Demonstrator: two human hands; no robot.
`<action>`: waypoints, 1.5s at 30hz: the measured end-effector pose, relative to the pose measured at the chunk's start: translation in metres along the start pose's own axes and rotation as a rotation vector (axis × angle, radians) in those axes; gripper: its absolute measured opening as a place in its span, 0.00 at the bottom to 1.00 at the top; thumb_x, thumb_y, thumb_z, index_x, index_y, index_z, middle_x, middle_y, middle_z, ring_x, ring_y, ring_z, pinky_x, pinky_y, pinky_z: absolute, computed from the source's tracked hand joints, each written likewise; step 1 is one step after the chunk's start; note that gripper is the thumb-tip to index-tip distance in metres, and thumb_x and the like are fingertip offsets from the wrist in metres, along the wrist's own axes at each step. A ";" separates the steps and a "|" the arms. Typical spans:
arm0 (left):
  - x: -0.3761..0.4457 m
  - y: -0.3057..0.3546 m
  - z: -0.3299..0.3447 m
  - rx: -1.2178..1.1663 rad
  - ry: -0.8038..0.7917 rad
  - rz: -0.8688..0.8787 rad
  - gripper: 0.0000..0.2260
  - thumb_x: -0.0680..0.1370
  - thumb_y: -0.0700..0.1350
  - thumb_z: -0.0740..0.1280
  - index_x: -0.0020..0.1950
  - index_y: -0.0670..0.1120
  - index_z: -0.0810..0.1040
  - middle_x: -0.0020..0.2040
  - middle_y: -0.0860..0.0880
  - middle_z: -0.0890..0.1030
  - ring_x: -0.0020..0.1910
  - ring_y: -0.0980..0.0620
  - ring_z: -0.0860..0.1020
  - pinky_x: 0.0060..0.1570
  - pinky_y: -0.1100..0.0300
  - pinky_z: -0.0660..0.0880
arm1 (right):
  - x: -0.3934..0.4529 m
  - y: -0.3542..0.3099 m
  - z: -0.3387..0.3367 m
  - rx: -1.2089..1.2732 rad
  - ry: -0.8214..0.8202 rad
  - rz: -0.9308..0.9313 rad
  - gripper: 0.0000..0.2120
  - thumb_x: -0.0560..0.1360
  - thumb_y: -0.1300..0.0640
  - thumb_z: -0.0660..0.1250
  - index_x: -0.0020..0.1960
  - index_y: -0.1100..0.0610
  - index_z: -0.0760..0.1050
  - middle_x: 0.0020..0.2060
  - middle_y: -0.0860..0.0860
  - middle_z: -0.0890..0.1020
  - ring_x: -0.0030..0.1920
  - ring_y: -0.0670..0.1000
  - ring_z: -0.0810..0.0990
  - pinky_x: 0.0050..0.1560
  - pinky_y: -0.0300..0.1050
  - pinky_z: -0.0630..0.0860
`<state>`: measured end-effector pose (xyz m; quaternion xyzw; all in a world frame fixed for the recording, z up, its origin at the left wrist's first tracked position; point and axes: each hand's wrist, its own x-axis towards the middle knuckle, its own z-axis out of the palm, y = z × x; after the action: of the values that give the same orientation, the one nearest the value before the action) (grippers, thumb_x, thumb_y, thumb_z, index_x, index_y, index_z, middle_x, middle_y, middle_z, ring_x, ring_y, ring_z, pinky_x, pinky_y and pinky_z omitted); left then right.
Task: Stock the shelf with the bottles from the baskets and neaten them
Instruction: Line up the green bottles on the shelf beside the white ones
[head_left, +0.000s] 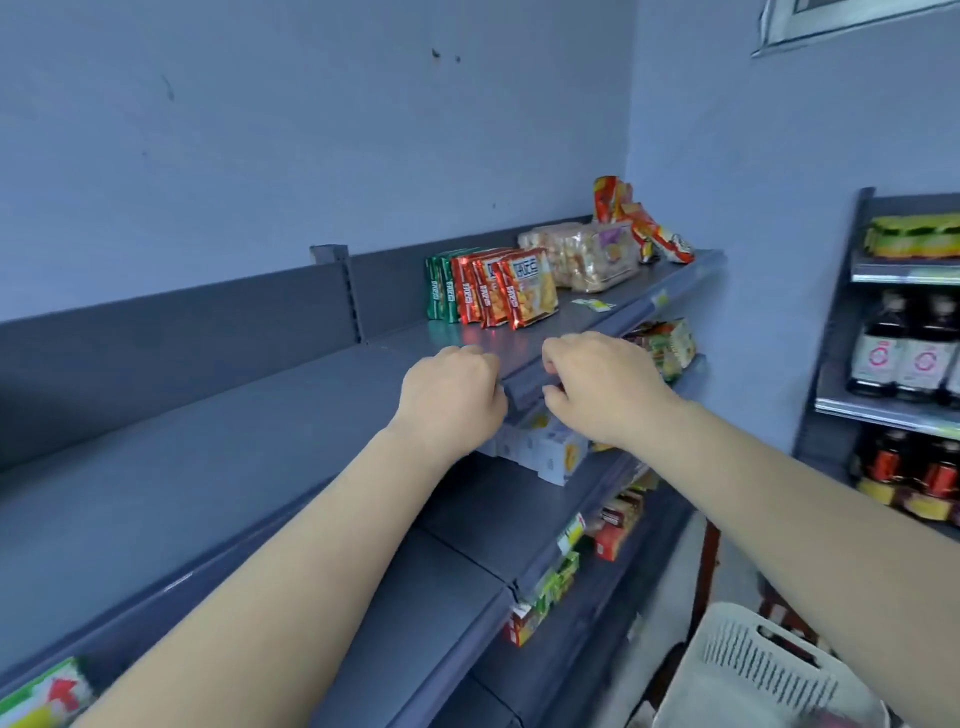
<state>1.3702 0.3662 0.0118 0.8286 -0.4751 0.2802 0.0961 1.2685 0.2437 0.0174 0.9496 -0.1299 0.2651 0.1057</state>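
Both my arms reach up to the grey top shelf (218, 457). My left hand (451, 391) and my right hand (605, 387) sit side by side on the shelf's front rail (525, 385), fingers curled round it. A white slatted basket (753, 670) stands at the bottom right; its contents are not visible. Dark bottles with pale labels (904, 353) stand on the shelving unit at the right, and more dark bottles with red labels (914, 467) stand one level lower. Neither hand holds a bottle.
Green and red snack packets (493, 288), clear biscuit packs (587, 254) and red bags (644, 223) stand further along the top shelf. Boxes (550, 452) and packets fill the lower shelves. A blue wall rises behind.
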 end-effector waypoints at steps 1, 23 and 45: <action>0.007 0.015 0.009 -0.006 -0.014 0.030 0.10 0.77 0.44 0.58 0.51 0.43 0.77 0.51 0.47 0.78 0.51 0.45 0.75 0.39 0.57 0.67 | -0.009 0.016 0.004 -0.011 -0.018 0.020 0.10 0.77 0.53 0.59 0.55 0.57 0.70 0.53 0.53 0.77 0.56 0.56 0.74 0.45 0.47 0.68; -0.005 0.246 0.234 -0.285 -0.591 0.442 0.09 0.77 0.43 0.59 0.51 0.43 0.76 0.52 0.46 0.77 0.52 0.44 0.75 0.44 0.53 0.73 | -0.235 0.181 0.154 0.172 -0.529 0.563 0.09 0.75 0.55 0.60 0.54 0.57 0.71 0.50 0.52 0.77 0.52 0.55 0.76 0.45 0.48 0.74; -0.189 0.325 0.538 -0.435 -1.410 0.307 0.22 0.75 0.37 0.65 0.68 0.43 0.67 0.62 0.43 0.74 0.57 0.45 0.75 0.56 0.50 0.74 | -0.432 0.144 0.447 0.584 -1.019 1.166 0.22 0.73 0.63 0.64 0.65 0.61 0.66 0.60 0.59 0.75 0.58 0.60 0.76 0.59 0.52 0.74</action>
<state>1.2236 0.1037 -0.5714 0.6985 -0.5787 -0.4065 -0.1095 1.0810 0.0696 -0.5666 0.7229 -0.5594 -0.1622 -0.3717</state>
